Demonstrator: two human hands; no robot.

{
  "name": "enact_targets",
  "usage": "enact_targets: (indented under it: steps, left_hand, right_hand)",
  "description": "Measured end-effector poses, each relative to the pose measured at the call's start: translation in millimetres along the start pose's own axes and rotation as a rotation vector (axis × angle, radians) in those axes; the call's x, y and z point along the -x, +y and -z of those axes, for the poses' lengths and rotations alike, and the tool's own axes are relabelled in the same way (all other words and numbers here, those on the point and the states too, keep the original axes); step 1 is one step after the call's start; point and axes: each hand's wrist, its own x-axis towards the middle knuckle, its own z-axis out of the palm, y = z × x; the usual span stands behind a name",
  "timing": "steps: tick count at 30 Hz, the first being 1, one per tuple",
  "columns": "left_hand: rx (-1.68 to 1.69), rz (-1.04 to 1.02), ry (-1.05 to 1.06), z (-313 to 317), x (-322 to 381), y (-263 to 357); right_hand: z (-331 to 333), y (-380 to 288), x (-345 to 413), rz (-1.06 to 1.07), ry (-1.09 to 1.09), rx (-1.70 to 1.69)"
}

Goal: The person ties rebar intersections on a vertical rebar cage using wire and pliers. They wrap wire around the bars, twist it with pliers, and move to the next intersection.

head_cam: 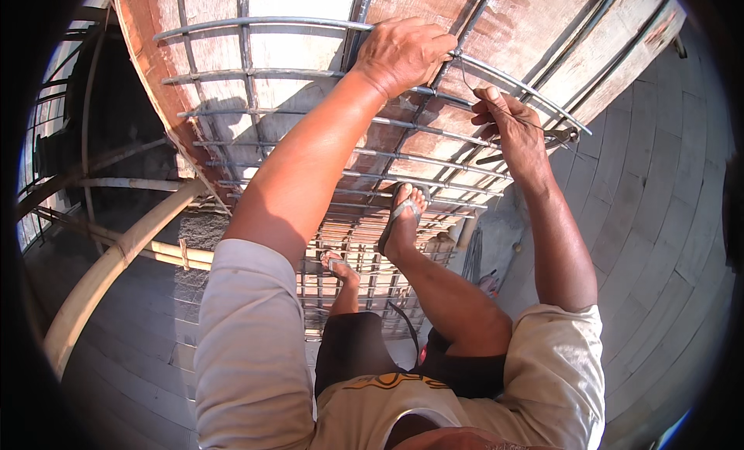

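Note:
My left hand is closed around the uppermost curved crosswise rebar, beside a bar crossing. My right hand pinches a thin tie wire between thumb and fingers; the wire runs up to that crossing. Metal pincers, partly hidden, lie at the same hand, their head pointing right and a dark handle showing below the fingers. Under both hands, the rebar grid lies over wooden formwork boards. Several of its crossings bear wire ties.
My sandalled feet stand on the bars lower down. Bamboo poles cross at the left, beside a dark opening. A block-patterned grey surface spreads at the right. Free bar ends stick out past the boards' edges.

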Motion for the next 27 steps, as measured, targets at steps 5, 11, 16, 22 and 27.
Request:
enact_targets:
  steps: [5, 11, 16, 22, 27]
  left_hand:
    - [-0.029, -0.012, -0.023, 1, -1, -2]
    - [-0.042, 0.008, -0.009, 4, -2, 2]
    - [-0.008, 0.060, -0.106, 7, -2, 2]
    - [-0.019, 0.054, -0.110, 8, -1, 0]
    - [-0.019, 0.070, -0.163, 7, -4, 2]
  right_hand:
    - [82, 86, 23, -0.241, 0.543, 0.253]
    - [80, 114, 18, -0.233, 0.600, 0.115]
    - [72, 93, 19, -0.435, 0.214, 0.302]
    - [-4, 55, 21, 0.082, 0.104, 0.236]
    - [-44, 21, -36, 0.247, 0.259, 0.052]
